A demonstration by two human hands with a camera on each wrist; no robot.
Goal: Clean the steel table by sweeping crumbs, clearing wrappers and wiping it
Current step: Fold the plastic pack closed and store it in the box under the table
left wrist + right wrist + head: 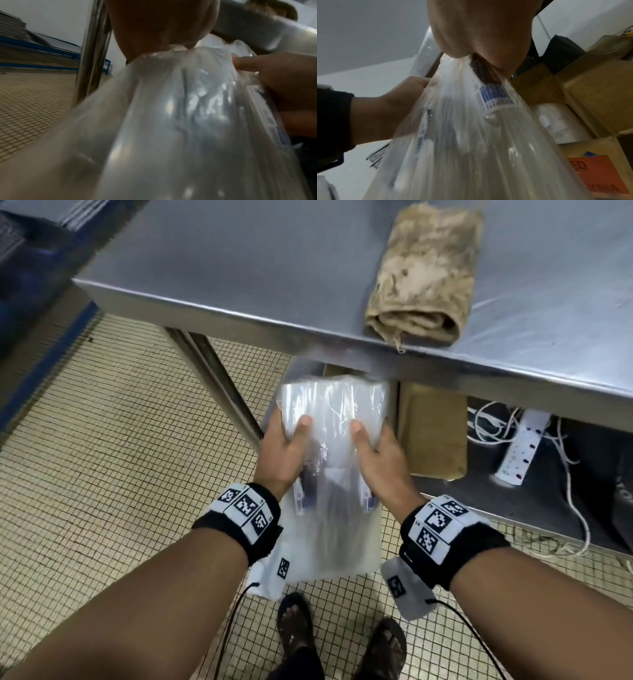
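Both hands hold a clear plastic bag (332,474) just below the front edge of the steel table (239,268). My left hand (284,446) grips the bag's upper left side, thumb on top. My right hand (373,453) grips the upper right side the same way. The bag (471,135) hangs down between my wrists and holds wrappers with blue print (494,94). In the left wrist view the bag (188,121) fills the middle, with the right hand (274,81) beyond it. A dirty tan cloth (424,275) lies folded on the table near its front edge.
A steel table leg (219,392) stands left of the bag. On the lower shelf sit a cardboard box (435,433), a white power strip (520,450) and loose cables (575,501). The floor (120,457) is small beige tiles. My sandalled feet (298,625) stand below.
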